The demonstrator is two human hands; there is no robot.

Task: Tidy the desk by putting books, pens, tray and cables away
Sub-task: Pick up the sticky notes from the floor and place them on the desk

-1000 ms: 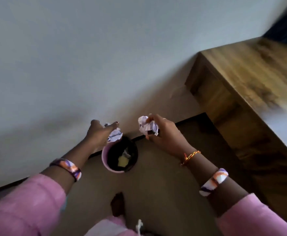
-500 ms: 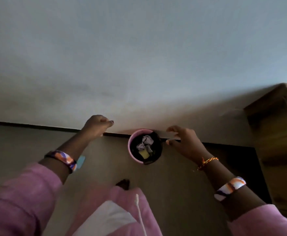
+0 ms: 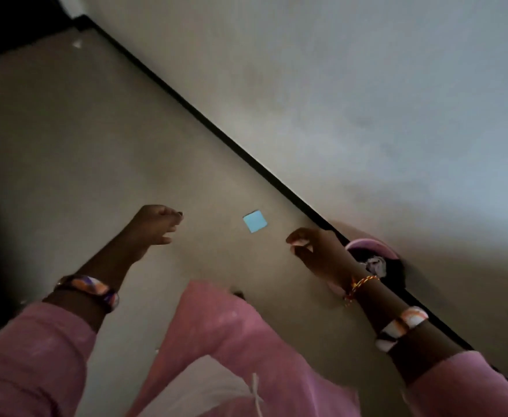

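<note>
While gripping nothing, curls fingers [image 3: 173, 216] of left hand [image 3: 153, 227] at 9 o'clock from note [image 3: 255, 221]. Holds right hand [image 3: 316, 251] fingers loose, empty, at 4 o'clock.

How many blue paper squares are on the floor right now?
1. The blue paper square lies flat on the floor between the left hand and the right hand, left of the pink bin. Others may be hidden behind the person's leg.

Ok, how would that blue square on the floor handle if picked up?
The blue square looks like thin paper, so probably light and floppy. It lies flat on the floor, so likely awkward to pinch; a push may just slide it.
</note>
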